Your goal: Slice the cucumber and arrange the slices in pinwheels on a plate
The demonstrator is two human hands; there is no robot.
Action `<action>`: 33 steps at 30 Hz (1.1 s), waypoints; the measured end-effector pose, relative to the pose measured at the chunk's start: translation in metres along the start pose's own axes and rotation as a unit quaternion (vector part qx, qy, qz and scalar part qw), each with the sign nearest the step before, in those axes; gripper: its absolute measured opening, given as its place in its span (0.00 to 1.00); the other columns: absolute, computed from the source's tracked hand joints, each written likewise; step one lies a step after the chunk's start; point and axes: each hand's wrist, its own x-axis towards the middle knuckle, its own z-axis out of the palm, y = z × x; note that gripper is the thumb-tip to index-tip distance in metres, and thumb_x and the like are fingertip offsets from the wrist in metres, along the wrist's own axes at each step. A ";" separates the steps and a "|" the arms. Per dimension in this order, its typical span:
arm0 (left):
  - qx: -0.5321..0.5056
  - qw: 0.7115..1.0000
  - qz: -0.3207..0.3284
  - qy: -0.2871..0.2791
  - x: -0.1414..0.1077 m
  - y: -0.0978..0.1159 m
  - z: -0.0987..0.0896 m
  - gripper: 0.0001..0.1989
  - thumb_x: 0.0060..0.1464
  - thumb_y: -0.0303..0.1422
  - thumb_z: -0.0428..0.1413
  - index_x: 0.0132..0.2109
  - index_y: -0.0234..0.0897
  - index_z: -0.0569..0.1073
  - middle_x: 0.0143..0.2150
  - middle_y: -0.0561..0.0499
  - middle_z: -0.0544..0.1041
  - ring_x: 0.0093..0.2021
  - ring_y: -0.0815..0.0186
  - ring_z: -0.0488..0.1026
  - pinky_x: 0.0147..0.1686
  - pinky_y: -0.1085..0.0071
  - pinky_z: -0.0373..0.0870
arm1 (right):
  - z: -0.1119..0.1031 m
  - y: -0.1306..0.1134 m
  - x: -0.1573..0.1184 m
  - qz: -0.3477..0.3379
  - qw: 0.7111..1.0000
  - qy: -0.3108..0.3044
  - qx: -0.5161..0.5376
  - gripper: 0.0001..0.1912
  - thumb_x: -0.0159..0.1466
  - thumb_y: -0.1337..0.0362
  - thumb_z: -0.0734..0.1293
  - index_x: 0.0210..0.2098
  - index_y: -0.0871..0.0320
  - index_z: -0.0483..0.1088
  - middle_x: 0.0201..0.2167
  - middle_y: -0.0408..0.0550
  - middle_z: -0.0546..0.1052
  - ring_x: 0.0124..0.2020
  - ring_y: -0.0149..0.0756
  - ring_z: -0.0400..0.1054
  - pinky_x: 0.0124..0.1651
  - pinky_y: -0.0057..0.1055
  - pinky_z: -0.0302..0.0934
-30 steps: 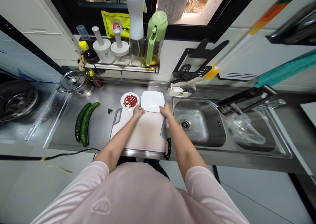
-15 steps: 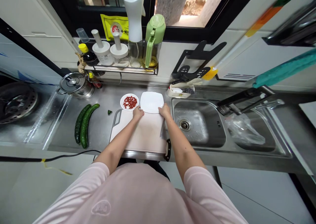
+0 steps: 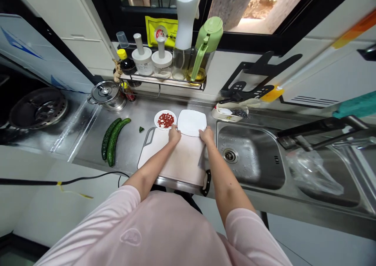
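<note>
The white square plate [image 3: 192, 122] sits mid-frame, at the chopping board's [image 3: 186, 162] upper edge. Fingers of the right hand [image 3: 207, 135] grasp its lower right corner; whether those of the left hand [image 3: 174, 136] grip, I cannot tell. Uneven pulling could tip it or jolt the dish of chopped red pieces [image 3: 165, 120]; the right forearm [image 3: 221, 168] might catch the knife handle [image 3: 208, 181].

Plate [image 3: 192, 122]: between left grip [image 3: 174, 134] and right grip [image 3: 207, 135], reaching beyond them.
Dish [image 3: 156, 121] with chopped bits [image 3: 166, 120] in it: beyond left grip, to its left.
Cutting board [image 3: 188, 156]: on tabletop [image 3: 129, 141], before both grips.
Cucumbers [image 3: 114, 141]: well left of left grip.
Pot [image 3: 108, 97]: behind cucumbers.
Knife [image 3: 207, 182]: before right grip.
Sink [image 3: 255, 164]: right of right grip.
</note>
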 end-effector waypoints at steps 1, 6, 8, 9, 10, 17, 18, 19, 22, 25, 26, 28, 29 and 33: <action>0.003 1.000 0.005 0.001 0.000 0.000 -0.001 0.17 0.48 0.24 0.56 0.47 0.39 0.66 0.24 0.55 0.70 0.26 0.65 0.71 0.37 0.70 0.65 | 0.000 0.000 -0.001 -0.001 1.000 0.002 0.002 0.26 0.60 0.62 0.66 0.54 0.68 0.60 0.48 0.64 0.72 0.50 0.46 0.67 0.53 0.38 0.59; 0.003 1.000 0.020 -0.003 -0.008 -0.002 -0.010 0.16 0.50 0.29 0.57 0.47 0.40 0.66 0.22 0.57 0.69 0.26 0.66 0.71 0.37 0.71 0.65 | -0.004 -0.001 -0.008 0.010 0.999 0.031 0.020 0.29 0.59 0.60 0.66 0.55 0.70 0.59 0.46 0.63 0.72 0.48 0.45 0.67 0.52 0.36 0.59; 0.005 0.999 0.031 -0.007 -0.015 -0.003 -0.016 0.15 0.51 0.31 0.56 0.47 0.40 0.66 0.22 0.57 0.69 0.24 0.67 0.70 0.35 0.72 0.65 | -0.007 0.000 -0.013 0.019 0.997 0.068 0.030 0.30 0.59 0.59 0.65 0.56 0.70 0.58 0.47 0.64 0.71 0.48 0.46 0.66 0.52 0.36 0.58; -0.001 0.999 0.038 -0.009 -0.020 -0.004 -0.020 0.15 0.52 0.31 0.55 0.48 0.41 0.66 0.22 0.58 0.69 0.24 0.68 0.70 0.34 0.72 0.65 | -0.009 0.001 -0.016 0.020 0.995 0.089 0.037 0.30 0.60 0.59 0.64 0.57 0.70 0.57 0.47 0.64 0.71 0.48 0.46 0.66 0.52 0.36 0.57; -0.008 0.999 0.046 -0.009 -0.025 -0.004 -0.025 0.15 0.52 0.32 0.55 0.48 0.41 0.66 0.22 0.58 0.69 0.23 0.68 0.69 0.33 0.73 0.65 | -0.011 0.002 -0.021 0.015 0.993 0.106 0.044 0.30 0.60 0.60 0.63 0.57 0.70 0.57 0.46 0.63 0.71 0.48 0.45 0.66 0.52 0.36 0.57; 0.010 0.986 0.103 0.128 -0.038 -0.008 -0.095 0.13 0.55 0.35 0.51 0.48 0.38 0.67 0.32 0.52 0.71 0.32 0.70 0.70 0.38 0.76 0.65 | -0.026 0.046 -0.086 -0.075 0.987 0.112 0.085 0.21 0.61 0.56 0.58 0.49 0.62 0.64 0.37 0.52 0.73 0.42 0.40 0.66 0.47 0.33 0.57; 0.030 0.980 0.102 0.170 -0.034 -0.010 -0.109 0.14 0.56 0.34 0.51 0.49 0.38 0.66 0.37 0.50 0.72 0.35 0.70 0.70 0.40 0.75 0.65 | -0.027 0.056 -0.099 -0.076 0.988 0.108 0.074 0.20 0.60 0.56 0.58 0.47 0.61 0.65 0.37 0.52 0.73 0.41 0.40 0.66 0.46 0.32 0.57; 0.057 0.970 0.100 0.212 -0.029 -0.012 -0.122 0.14 0.55 0.34 0.51 0.49 0.37 0.66 0.41 0.47 0.71 0.38 0.68 0.70 0.42 0.74 0.65 | -0.028 0.066 -0.112 -0.076 0.990 0.099 0.059 0.19 0.60 0.55 0.59 0.46 0.60 0.66 0.36 0.51 0.73 0.41 0.40 0.66 0.45 0.32 0.57; 0.146 0.940 0.095 0.294 -0.012 -0.022 -0.154 0.14 0.53 0.31 0.52 0.48 0.37 0.67 0.49 0.44 0.68 0.47 0.63 0.68 0.51 0.68 0.62 | -0.028 0.093 -0.145 -0.052 0.997 0.057 0.003 0.18 0.59 0.54 0.61 0.43 0.58 0.65 0.36 0.51 0.74 0.40 0.41 0.67 0.43 0.32 0.57; 0.206 0.922 0.075 0.319 0.000 -0.031 -0.169 0.16 0.51 0.28 0.53 0.49 0.37 0.67 0.51 0.43 0.68 0.54 0.59 0.64 0.56 0.64 0.57 | -0.024 0.111 -0.169 -0.035 0.999 0.014 -0.036 0.20 0.58 0.50 0.63 0.44 0.57 0.65 0.38 0.52 0.73 0.39 0.41 0.68 0.40 0.32 0.58; 0.216 0.920 0.059 0.322 0.003 -0.034 -0.171 0.17 0.51 0.28 0.53 0.50 0.37 0.67 0.51 0.43 0.67 0.54 0.58 0.63 0.56 0.63 0.57 | -0.022 0.114 -0.175 -0.029 0.998 0.006 -0.049 0.22 0.58 0.49 0.63 0.45 0.57 0.64 0.39 0.53 0.73 0.39 0.42 0.68 0.40 0.32 0.58; 0.225 0.919 0.022 0.324 0.006 -0.038 -0.170 0.18 0.52 0.29 0.53 0.52 0.37 0.65 0.53 0.42 0.66 0.54 0.56 0.63 0.54 0.60 0.58 | -0.019 0.116 -0.184 -0.012 0.997 -0.007 -0.070 0.24 0.58 0.48 0.63 0.47 0.57 0.63 0.41 0.53 0.73 0.41 0.43 0.69 0.38 0.31 0.58; 0.226 0.919 0.007 0.322 0.006 -0.040 -0.169 0.19 0.52 0.29 0.53 0.52 0.38 0.65 0.53 0.41 0.66 0.54 0.55 0.63 0.53 0.59 0.59 | -0.018 0.115 -0.187 -0.002 0.997 -0.013 -0.077 0.25 0.58 0.47 0.63 0.48 0.57 0.63 0.41 0.53 0.73 0.42 0.43 0.69 0.38 0.31 0.58; 0.234 0.923 -0.011 0.305 0.010 -0.043 -0.165 0.20 0.53 0.32 0.53 0.54 0.41 0.64 0.54 0.41 0.66 0.55 0.51 0.62 0.52 0.54 0.59 | -0.016 0.106 -0.194 0.029 0.995 -0.044 -0.086 0.26 0.58 0.47 0.62 0.50 0.56 0.61 0.43 0.52 0.73 0.44 0.43 0.69 0.37 0.31 0.58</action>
